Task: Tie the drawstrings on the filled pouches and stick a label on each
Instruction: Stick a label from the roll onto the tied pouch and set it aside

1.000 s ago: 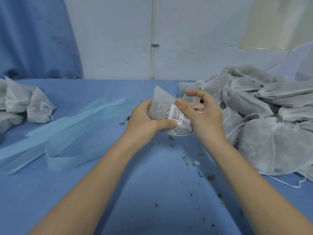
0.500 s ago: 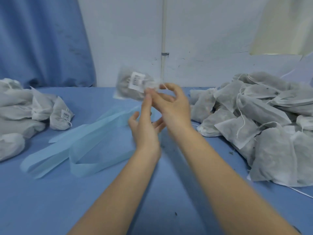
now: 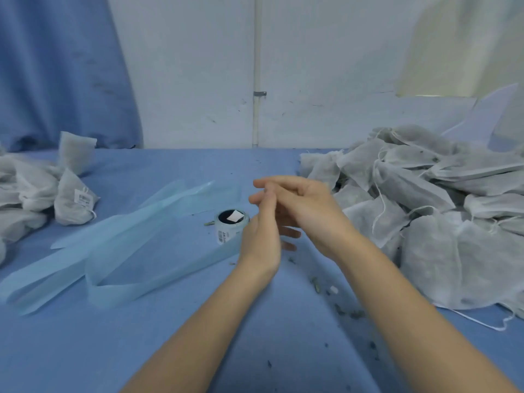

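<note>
While both hands — left hand (image 3: 262,236), right hand (image 3: 304,207) — hover relaxed and empty, the unlabelled pouches (image 3: 425,222) look soft and light — best gripped at the gathered neck.

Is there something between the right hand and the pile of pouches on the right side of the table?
Nothing visible is in the way. The right hand is beside the pile of unlabelled pouches, with only bare blue table near them. The label roll stands on the other side, by the left hand.

The pouches (image 3: 425,236) are made of matt, fibrous white cloth. The surface (image 3: 170,336) is covered in matt blue fabric; the strips (image 3: 127,251) look smooth, translucent.
</note>
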The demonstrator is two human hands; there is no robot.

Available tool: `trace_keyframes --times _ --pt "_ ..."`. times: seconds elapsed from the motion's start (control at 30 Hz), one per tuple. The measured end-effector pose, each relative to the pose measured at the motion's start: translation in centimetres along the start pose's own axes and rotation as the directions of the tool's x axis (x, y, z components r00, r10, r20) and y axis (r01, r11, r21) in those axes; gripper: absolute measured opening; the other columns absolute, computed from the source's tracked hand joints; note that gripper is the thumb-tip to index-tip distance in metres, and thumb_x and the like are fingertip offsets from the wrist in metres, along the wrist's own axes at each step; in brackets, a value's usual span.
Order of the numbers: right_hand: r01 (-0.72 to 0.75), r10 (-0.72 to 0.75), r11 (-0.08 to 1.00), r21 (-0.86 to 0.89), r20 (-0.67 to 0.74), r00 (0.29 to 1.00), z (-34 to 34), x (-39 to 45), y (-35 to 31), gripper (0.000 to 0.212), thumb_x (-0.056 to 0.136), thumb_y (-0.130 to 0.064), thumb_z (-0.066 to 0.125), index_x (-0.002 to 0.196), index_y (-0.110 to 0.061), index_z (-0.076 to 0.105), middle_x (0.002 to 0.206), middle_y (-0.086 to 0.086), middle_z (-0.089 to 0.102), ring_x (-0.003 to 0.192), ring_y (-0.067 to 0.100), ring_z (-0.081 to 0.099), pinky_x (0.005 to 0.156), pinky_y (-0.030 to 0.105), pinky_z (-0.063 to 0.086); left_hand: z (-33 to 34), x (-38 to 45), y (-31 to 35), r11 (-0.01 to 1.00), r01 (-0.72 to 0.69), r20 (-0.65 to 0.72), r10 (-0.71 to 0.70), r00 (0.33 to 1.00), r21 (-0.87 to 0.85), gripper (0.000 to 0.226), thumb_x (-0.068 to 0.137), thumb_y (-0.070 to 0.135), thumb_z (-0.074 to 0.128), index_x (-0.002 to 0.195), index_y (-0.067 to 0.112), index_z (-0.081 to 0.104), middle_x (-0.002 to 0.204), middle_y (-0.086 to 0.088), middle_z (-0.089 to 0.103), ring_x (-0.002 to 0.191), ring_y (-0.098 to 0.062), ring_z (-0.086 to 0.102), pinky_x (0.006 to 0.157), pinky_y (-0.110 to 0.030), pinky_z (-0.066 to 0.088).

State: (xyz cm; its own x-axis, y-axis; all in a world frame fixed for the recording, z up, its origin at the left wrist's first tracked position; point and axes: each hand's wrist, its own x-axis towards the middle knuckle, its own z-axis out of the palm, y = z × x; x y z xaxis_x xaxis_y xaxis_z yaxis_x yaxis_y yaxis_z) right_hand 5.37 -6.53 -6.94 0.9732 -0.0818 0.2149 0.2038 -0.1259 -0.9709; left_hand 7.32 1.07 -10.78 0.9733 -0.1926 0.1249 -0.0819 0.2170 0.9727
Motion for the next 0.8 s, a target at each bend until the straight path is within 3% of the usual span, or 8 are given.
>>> trace_keyframes --times 0.13,0.27,0.37,0.5,0.57,0.63,0.7,0.8 --pt "0.039 -0.064 0.989 -0.14 -0.183 0.981 -4.1 -1.8 1.5 0.024 0.095 -0.008 0.055 0.087 -0.023 0.072 0.08 0.0 0.073 0.071 0.01 0.067 0.077 0.03 0.056 3.1 -0.1 -1.1 0.982 0.011 0.152 -0.04 0.988 0.189 0.047 0.081 0.053 0.029 0.09 0.024 0.065 0.085 0.0 0.069 0.08 -0.018 0.065 0.069 -0.035 0.053" --pt "0.028 -0.107 0.974 -0.226 -0.347 0.932 -7.5 -3.2 2.9 0.03 0.092 -0.007 0.057 0.082 -0.031 0.071 0.088 -0.011 0.073 0.089 0.008 0.068 0.093 0.035 0.052 6.5 1.1 -1.9 0.938 0.092 0.226 -0.174 0.958 0.334 0.034 0.094 0.034 0.036 0.104 0.021 0.065 0.103 -0.006 0.069 0.092 -0.023 0.066 0.084 -0.039 0.055" --pt "-0.033 -0.073 0.974 -0.226 -0.442 0.894 -9.3 -3.7 4.4 0.028 0.092 -0.005 0.054 0.089 -0.028 0.071 0.094 -0.009 0.072 0.096 0.01 0.066 0.096 0.035 0.05 8.9 1.5 -2.1 0.922 0.167 0.176 -0.239 0.955 0.35 0.044 0.073 0.04 0.05 0.101 0.011 0.065 0.104 -0.021 0.065 0.093 -0.028 0.064 0.09 -0.046 0.052" --pt "-0.07 -0.036 0.974 -0.213 -0.459 0.888 -10.0 -3.6 5.6 0.03 0.091 -0.002 0.051 0.097 -0.026 0.068 0.095 -0.011 0.069 0.093 0.005 0.065 0.08 0.011 0.049 10.9 2.7 -3.4 0.919 0.271 0.07 -0.302 0.951 0.287 0.058 0.056 0.028 0.052 0.107 0.002 0.064 0.109 -0.026 0.064 0.103 -0.037 0.062 0.092 -0.044 0.051" --pt "-0.066 -0.061 0.962 -0.264 -0.447 0.893 -9.8 -3.6 5.6 0.029 0.091 -0.004 0.051 0.101 -0.025 0.068 0.095 -0.012 0.068 0.086 -0.007 0.062 0.07 0.001 0.042 11.3 3.2 -3.9 0.91 0.32 -0.005 -0.33 0.944 0.263 0.036 0.069 0.019 0.06 0.098 -0.001 0.063 0.106 -0.028 0.064 0.1 -0.038 0.063 0.081 -0.038 0.051" --pt "-0.071 -0.082 0.949 -0.308 -0.455 0.887 -9.7 -3.8 5.6 0.029 0.091 -0.006 0.051 0.103 -0.024 0.07 0.095 -0.012 0.069 0.082 -0.008 0.061 0.069 0.002 0.043 11.4 3.6 -4.2 0.904 0.336 -0.064 -0.331 0.942 0.265 0.009 0.079 0.011 0.06 0.073 0.006 0.055 0.08 -0.025 0.063 0.078 -0.032 0.064 0.068 -0.034 0.047" --pt "-0.075 -0.095 0.941 -0.329 -0.471 0.877 -9.5 -4.0 5.4 0.03 0.09 -0.005 0.05 0.104 -0.022 0.071 0.098 -0.007 0.071 0.091 0.003 0.064 0.084 0.016 0.049 11.5 3.8 -4.6 0.906 0.341 -0.065 -0.335 0.94 0.25 0.028 0.083 0.005 0.058 0.06 0.011 0.042 0.057 -0.01 0.048 0.057 -0.021 0.05 0.056 -0.027 0.04" --pt "-0.063 -0.104 0.944 -0.324 -0.472 0.875 -9.3 -4.2 5.2 0.028 0.091 -0.003 0.051 0.103 -0.018 0.071 0.1 -0.003 0.072 0.096 0.012 0.066 0.093 0.032 0.05 11.6 4.0 -4.6 0.922 0.33 -0.041 -0.329 0.943 0.204 0.031 0.086 -0.003 0.054 0.058 0.009 0.044 0.058 -0.007 0.047 0.057 -0.02 0.048 0.054 -0.027 0.044"
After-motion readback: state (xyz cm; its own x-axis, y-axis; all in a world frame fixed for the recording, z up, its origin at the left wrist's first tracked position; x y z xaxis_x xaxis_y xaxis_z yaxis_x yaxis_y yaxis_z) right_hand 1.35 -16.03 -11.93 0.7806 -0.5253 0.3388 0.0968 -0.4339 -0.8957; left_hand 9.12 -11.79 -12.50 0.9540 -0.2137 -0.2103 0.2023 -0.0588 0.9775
